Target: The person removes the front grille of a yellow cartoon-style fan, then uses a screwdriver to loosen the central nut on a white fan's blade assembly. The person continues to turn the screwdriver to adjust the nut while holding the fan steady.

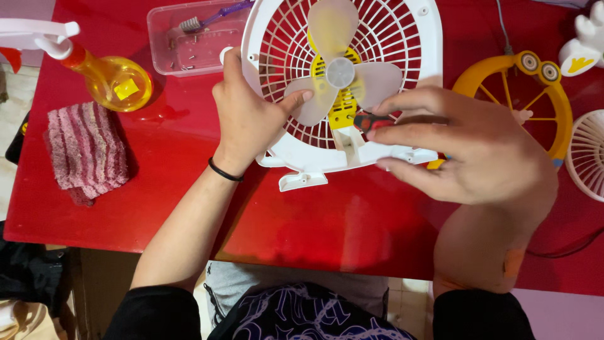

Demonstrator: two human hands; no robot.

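Head view, left hand gripping white fan, right hand pinching screwdriver (apparently), red table.

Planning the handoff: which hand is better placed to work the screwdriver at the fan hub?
Right, probably. The right hand holds the screwdriver at the hub; the left hand grips the fan frame, steadying it.

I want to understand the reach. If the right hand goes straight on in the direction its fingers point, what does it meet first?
The right hand points leftward, holding a small red-and-black tool. Going straight on, it would probably first meet the yellow hub behind the fan blades, though depth is unclear from above.
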